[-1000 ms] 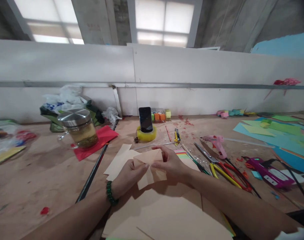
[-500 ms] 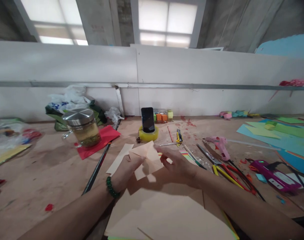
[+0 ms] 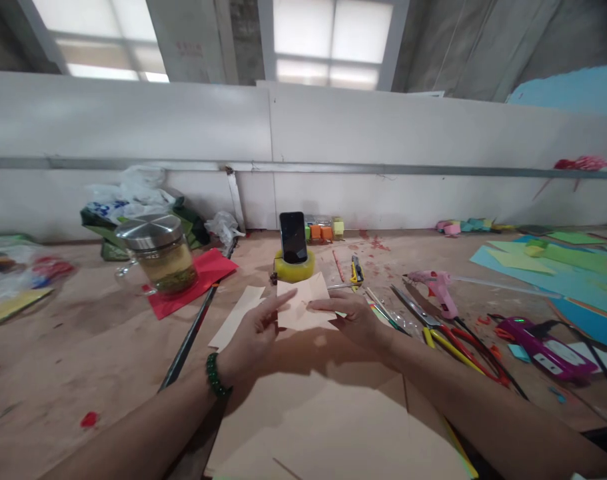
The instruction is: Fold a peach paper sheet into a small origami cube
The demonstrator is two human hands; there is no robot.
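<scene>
A small folded sheet of pale peach paper (image 3: 303,308) is held up between my two hands, its creases showing faintly. My left hand (image 3: 253,330) grips its left edge, with the index finger lying across the face. On the right edge, my right hand (image 3: 358,320) closes on the paper, fingers over the front. Below them lies a stack of large peach sheets (image 3: 313,420) near the table's front. A narrow peach strip (image 3: 237,319) rests on the table beside my left hand.
A phone (image 3: 294,238) leans in a yellow tape roll (image 3: 294,268). To the left is a glass tea mug (image 3: 163,260) on red paper (image 3: 216,270). Scissors (image 3: 418,308), a pink glue gun (image 3: 438,288), a yellow utility knife (image 3: 356,269) and a purple device (image 3: 546,350) lie to the right.
The folded paper has been turned and now shows a flatter, squarer face. My right hand has moved from its upper side to grip the right edge. The left-hand grip has shifted too.
</scene>
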